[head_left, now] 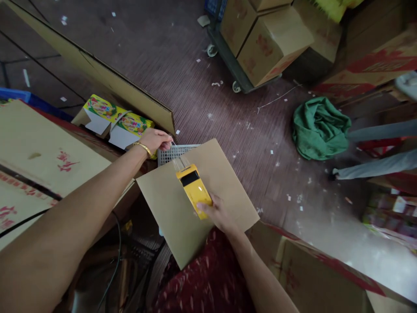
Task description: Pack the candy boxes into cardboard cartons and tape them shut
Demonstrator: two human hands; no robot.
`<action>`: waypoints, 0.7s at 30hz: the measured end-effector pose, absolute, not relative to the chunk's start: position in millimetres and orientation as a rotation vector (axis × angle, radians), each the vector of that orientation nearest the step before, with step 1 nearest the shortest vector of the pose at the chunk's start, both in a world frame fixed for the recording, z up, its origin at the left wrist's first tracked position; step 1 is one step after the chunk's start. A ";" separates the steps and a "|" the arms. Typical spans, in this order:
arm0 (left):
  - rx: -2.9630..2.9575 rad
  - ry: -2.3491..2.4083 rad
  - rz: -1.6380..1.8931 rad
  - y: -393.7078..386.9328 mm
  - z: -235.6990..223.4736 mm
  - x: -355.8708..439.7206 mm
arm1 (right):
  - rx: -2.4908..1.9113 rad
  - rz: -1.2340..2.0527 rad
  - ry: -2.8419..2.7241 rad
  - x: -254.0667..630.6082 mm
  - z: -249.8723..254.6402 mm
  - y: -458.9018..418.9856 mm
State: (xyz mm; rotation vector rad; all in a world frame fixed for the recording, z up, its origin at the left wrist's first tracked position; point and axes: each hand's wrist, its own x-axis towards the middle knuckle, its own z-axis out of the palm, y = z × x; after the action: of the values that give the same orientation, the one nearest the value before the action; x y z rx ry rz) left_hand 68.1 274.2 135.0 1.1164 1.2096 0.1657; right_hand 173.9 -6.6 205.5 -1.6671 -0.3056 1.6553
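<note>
My right hand (216, 213) grips the near end of a yellow toy car (195, 189) with a dark windscreen. The car is over a flat cardboard sheet (224, 174) that lies across my lap. Something clear and blurred (181, 162) sticks out past its far end. My left hand (158, 141), with a gold bracelet at the wrist, reaches to the grey plastic basket (164, 157) beyond the sheet. Its fingertips are pinched together, and a thin pale bit shows at them. The sheet hides much of the basket.
Yellow printed boxes (114, 114) stand in a carton to the left, beside a closed carton (48, 139). Ahead is a wheeled cart (228, 61) bearing cartons (273, 43). A green cloth bundle (321, 128) lies right, by a person's legs (378, 167). Paper scraps litter the floor.
</note>
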 end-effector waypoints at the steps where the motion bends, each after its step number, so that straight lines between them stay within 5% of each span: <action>1: 1.132 1.213 0.179 278.5 126.5 70.3 | -1.690 1.652 -0.278 175.1 199.6 2.4; 21: 1.183 1.162 0.207 291.8 32.7 72.9 | -1.832 1.737 -0.105 179.2 188.4 62.0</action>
State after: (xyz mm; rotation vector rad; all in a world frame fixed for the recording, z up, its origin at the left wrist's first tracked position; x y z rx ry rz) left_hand 72.9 291.8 32.7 1.1830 1.1617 0.2067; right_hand 179.2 62.0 188.4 -1.8325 -0.1050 1.7369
